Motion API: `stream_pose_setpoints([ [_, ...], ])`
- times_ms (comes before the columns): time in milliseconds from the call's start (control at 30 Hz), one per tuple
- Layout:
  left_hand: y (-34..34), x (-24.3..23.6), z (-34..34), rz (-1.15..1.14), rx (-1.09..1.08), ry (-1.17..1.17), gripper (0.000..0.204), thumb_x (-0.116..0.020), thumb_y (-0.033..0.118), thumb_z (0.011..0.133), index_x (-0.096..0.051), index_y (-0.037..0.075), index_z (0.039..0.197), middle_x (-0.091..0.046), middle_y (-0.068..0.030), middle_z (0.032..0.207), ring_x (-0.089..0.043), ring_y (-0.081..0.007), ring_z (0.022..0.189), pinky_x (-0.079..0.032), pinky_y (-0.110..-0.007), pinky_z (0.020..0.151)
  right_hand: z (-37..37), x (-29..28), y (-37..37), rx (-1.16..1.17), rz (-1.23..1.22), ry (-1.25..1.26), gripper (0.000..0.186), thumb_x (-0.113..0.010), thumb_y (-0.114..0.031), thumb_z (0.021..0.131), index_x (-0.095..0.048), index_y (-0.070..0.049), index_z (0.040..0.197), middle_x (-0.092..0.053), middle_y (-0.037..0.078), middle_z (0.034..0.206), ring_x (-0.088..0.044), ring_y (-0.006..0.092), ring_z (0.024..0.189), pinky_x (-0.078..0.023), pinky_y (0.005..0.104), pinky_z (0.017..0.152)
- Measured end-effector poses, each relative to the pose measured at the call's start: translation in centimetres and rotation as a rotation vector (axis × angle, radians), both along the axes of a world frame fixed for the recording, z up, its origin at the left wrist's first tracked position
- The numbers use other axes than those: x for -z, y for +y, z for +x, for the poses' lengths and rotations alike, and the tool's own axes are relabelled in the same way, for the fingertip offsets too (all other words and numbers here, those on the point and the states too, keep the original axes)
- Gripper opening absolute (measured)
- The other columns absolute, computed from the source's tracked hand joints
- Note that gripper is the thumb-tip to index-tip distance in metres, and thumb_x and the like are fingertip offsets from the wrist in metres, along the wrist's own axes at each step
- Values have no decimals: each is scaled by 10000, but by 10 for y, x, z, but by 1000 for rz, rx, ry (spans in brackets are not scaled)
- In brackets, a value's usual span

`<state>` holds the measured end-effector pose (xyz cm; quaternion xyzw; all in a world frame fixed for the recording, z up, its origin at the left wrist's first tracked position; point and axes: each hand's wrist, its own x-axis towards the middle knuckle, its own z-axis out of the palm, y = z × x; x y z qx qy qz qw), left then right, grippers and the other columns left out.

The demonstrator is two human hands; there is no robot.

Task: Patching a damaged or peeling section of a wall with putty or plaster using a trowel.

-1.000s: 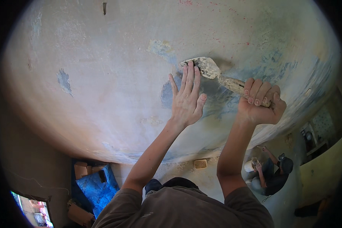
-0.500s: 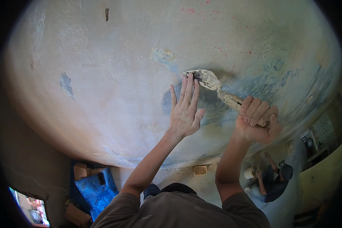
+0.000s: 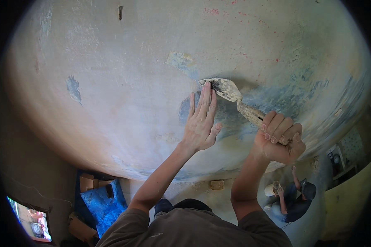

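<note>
You are facing a broad, worn plaster wall (image 3: 127,94), its pale surface giving way to grey-blue patches and red specks. At the lower right, a co-worker (image 3: 297,201) is sitting or crouching beside a pale bucket (image 3: 269,190). Your grey-brown shirt (image 3: 189,226) is filling the lower middle, while a crumpled blue plastic sheet (image 3: 107,206) is lying to its left, near a lit screen (image 3: 31,220) that is showing a coloured picture. Your pointed trowel (image 3: 231,92) is spanning the space between your two hands, at the middle of the wall; its leaf-shaped blade is wearing an off-white crust with blackish patches toward the tip, and its caked handle is slanting down to the right. Your right grip (image 3: 280,136) is clenching that handle. Your left grip (image 3: 200,127) is lying released, fingers extending upward, fingertips (image 3: 207,84) touching the blade near its tip. Tiny pale marks on your shirt are proving too small to read.
</note>
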<state>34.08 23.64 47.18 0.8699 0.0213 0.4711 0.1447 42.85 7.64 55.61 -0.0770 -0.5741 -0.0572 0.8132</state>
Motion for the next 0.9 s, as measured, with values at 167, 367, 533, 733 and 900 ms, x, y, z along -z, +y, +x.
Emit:
stream_pose_setpoints([
  [167, -1, 5, 0, -61, 16, -59, 871, -166, 597, 1018, -133, -97, 1542, -65, -294, 1626, -89, -405, 1523, -27, -587, 1202, -14, 2, 8, 27, -20, -109, 291, -401, -218, 939, -462, -74, 694, -487, 91, 569, -398, 182, 455, -397, 383, 532],
  [367, 1, 2, 0, -48, 42, -30, 878, -162, 606, 1016, -137, -96, 1542, -65, -306, 1621, -79, -405, 1525, -36, -584, 1203, -5, -3, 5, -32, 3, -94, 314, -408, -240, 962, -470, -56, 715, -501, 106, 597, -425, 189, 482, -407, 396, 532],
  [533, 4, 4, -1, -44, 38, -27, 882, -159, 611, 1015, -140, -97, 1541, -70, -307, 1620, -76, -405, 1525, -43, -583, 1203, -10, -3, 7, -3, 3, -132, 307, -400, -233, 961, -470, -56, 720, -492, 104, 590, -410, 185, 476, -403, 389, 523],
  [733, 5, 2, -1, -49, 48, -41, 871, -160, 598, 1020, -156, -107, 1532, -66, -327, 1611, -80, -423, 1519, -53, -581, 1205, -10, -2, 9, 21, -5, -166, 292, -402, -209, 957, -468, -53, 719, -491, 103, 589, -411, 185, 473, -410, 402, 511],
  [900, 2, 7, 3, -49, 62, -114, 853, -170, 576, 1026, -170, -115, 1526, -62, -343, 1603, -87, -439, 1513, -63, -579, 1206, -7, 0, 16, -14, 3, -35, 288, -409, -187, 950, -459, -58, 697, -492, 101, 590, -412, 186, 471, -408, 402, 498],
])
